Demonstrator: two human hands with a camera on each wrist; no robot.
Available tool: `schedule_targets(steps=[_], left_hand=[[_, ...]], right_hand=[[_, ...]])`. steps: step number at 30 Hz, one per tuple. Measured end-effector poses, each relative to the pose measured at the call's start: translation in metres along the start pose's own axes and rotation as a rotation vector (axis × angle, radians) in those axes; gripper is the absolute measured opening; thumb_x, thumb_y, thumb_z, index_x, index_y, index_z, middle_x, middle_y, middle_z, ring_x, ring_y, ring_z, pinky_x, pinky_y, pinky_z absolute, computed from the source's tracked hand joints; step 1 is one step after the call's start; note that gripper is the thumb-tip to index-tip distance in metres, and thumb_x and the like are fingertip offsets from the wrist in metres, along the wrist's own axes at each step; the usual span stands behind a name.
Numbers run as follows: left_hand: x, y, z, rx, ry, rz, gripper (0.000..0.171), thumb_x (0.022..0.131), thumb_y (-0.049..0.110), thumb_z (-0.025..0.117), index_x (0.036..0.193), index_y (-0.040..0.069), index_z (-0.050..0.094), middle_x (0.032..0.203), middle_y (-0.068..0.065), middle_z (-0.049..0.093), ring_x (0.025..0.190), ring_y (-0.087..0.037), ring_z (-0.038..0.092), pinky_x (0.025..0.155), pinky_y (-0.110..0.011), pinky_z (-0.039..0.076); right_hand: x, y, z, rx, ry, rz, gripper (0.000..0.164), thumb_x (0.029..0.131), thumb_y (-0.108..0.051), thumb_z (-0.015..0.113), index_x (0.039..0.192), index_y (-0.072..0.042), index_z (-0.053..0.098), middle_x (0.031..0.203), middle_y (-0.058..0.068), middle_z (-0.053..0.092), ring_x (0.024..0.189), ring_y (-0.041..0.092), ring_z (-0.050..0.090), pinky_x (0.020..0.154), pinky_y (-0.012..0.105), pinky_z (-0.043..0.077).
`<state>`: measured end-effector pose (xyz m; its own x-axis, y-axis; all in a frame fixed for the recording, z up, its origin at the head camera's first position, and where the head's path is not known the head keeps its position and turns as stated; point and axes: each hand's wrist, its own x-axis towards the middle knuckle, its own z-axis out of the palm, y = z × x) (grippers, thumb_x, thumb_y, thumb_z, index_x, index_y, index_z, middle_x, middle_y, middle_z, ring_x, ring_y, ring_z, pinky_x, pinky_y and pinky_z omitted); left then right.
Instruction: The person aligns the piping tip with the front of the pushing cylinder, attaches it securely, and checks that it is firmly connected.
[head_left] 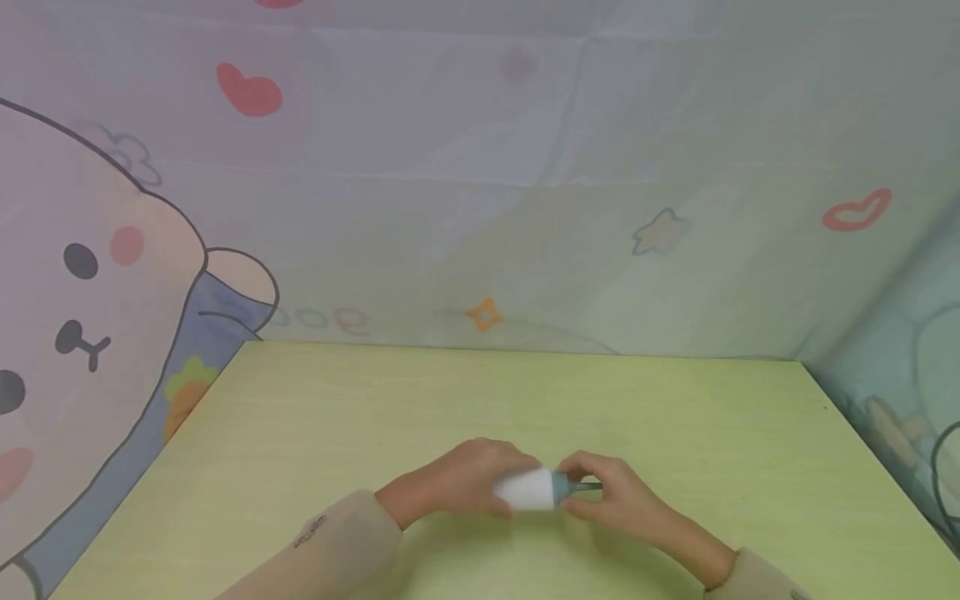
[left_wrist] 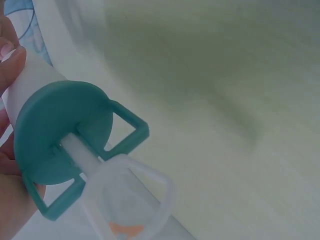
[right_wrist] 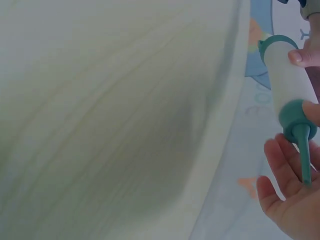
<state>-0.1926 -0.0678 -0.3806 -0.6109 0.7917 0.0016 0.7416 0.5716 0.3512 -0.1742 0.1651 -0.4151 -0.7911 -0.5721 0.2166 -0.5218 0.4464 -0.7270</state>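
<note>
A large syringe with a white barrel lies level between my two hands, just above the table. My left hand grips the barrel from the far side. The left wrist view shows its back end: a teal flange with two side loops, and a white plunger stem ending in a ring handle. At the front, my right hand pinches the teal cap between thumb and fingers. A long thin teal nozzle runs from the cap towards the right palm.
A pale yellow-green table lies beneath both hands. Behind it hangs a printed cloth with hearts, stars and a large cartoon animal at the left. A dark cable curves at the far right edge.
</note>
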Motion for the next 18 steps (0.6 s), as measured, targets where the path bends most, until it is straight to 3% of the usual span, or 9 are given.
schedule_targets(steps=[4,8,13,18], left_hand=[[0.011,-0.005,-0.002,0.014,0.004,-0.034,0.053,0.069,0.023,0.075,0.118,0.016,0.055,0.112,0.003,0.060,0.098,-0.010,0.055,0.080,-0.023,0.043],[0.026,-0.010,-0.003,0.058,0.001,-0.041,0.052,0.069,0.023,0.075,0.117,0.016,0.056,0.111,0.002,0.060,0.098,-0.012,0.055,0.081,-0.024,0.043],[0.045,-0.019,-0.003,0.096,-0.003,-0.056,0.048,0.068,0.020,0.076,0.113,0.017,0.059,0.107,0.003,0.063,0.094,-0.010,0.057,0.081,-0.022,0.043],[0.059,-0.029,0.000,0.069,-0.004,-0.087,0.049,0.067,0.016,0.076,0.114,0.016,0.060,0.107,0.003,0.063,0.094,-0.011,0.058,0.082,-0.023,0.044]], right_hand=[[0.006,0.005,-0.002,-0.151,0.070,-0.010,0.023,0.076,-0.016,0.068,0.097,-0.014,0.059,0.093,-0.005,0.062,0.084,0.005,0.056,0.073,0.025,0.048],[0.014,0.015,-0.005,-0.234,0.103,0.013,0.024,0.073,-0.012,0.070,0.095,-0.013,0.059,0.091,-0.006,0.062,0.083,0.008,0.056,0.070,0.023,0.047],[0.024,0.029,-0.009,-0.251,0.096,0.047,0.022,0.074,-0.012,0.070,0.093,-0.013,0.060,0.089,-0.004,0.062,0.081,0.010,0.056,0.068,0.023,0.046],[0.034,0.042,-0.013,-0.204,0.081,0.092,0.019,0.075,-0.010,0.068,0.092,-0.013,0.060,0.087,-0.003,0.063,0.080,0.011,0.056,0.068,0.023,0.046]])
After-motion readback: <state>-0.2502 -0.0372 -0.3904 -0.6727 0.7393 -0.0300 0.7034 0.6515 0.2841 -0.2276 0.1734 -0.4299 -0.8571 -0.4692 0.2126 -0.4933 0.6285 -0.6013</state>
